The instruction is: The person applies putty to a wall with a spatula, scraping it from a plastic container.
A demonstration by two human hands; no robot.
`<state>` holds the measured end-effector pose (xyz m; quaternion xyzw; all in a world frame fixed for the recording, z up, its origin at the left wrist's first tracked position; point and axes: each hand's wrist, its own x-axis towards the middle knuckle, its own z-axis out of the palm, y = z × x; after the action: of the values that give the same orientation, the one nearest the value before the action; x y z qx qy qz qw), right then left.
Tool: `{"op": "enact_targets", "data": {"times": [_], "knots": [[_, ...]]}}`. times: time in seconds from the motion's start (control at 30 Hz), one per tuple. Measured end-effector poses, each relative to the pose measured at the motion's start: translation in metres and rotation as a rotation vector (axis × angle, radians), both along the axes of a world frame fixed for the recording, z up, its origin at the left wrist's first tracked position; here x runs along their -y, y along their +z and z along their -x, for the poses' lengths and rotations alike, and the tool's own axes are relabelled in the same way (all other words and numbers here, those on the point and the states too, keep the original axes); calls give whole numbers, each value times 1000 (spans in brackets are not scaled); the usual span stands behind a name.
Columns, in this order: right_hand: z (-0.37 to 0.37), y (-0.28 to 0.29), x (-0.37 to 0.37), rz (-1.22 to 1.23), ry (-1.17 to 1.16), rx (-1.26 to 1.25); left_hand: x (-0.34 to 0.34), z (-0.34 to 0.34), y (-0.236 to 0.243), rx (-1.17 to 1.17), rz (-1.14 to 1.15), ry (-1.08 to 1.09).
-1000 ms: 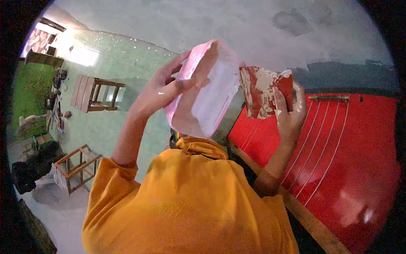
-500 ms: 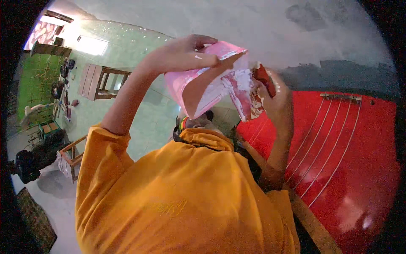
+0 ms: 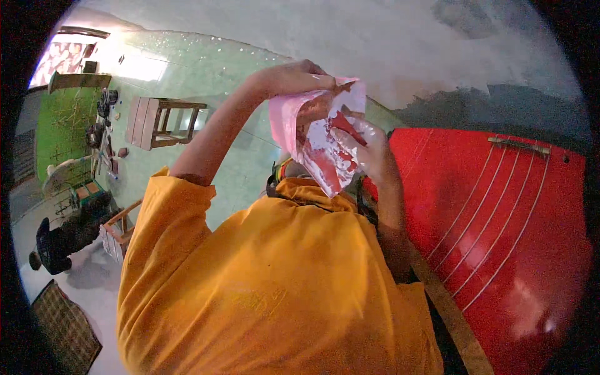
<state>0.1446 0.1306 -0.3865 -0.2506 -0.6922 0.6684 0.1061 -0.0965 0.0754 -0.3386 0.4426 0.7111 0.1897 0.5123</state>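
My left hand (image 3: 284,81) is closed over the upper edge of a pink plastic container (image 3: 282,122), whose inside is smeared with white paste. A flat red scraper (image 3: 337,178), coated in the same pale paste, is in my right hand (image 3: 372,153), angled against the container's open side. My right fingers are wrapped around it, partly hidden by the container and the paste. Dabs of white show on the fingers of both hands.
A red panel (image 3: 487,244) with white parallel lines fills the right, beside grey plaster (image 3: 394,44). Leftward are two wooden stools (image 3: 144,122) (image 3: 115,240) on pale green tiles (image 3: 237,175), a dark shape (image 3: 56,244) I cannot make out, and a woven mat (image 3: 65,325).
The red scraper has moved left from beside the container to against its inside. The container has tilted and turned, and my left hand has risen to its top edge.
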Motion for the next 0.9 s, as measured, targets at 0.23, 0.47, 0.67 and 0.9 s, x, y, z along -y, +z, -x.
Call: {"op": "enact_targets", "data": {"times": [0.23, 0.47, 0.67, 0.9], "knots": [[-2, -5, 7, 575, -204, 15, 27, 50, -45, 178, -134, 230], [-6, -44, -47, 724, -700, -230, 61, 62, -83, 549, -375, 560], [2, 8, -135, 191, -943, -630, 58, 64, -81, 713, -409, 560], [39, 60, -218, -1622, -1095, 137, 56, 89, -92, 737, -450, 407]]}}
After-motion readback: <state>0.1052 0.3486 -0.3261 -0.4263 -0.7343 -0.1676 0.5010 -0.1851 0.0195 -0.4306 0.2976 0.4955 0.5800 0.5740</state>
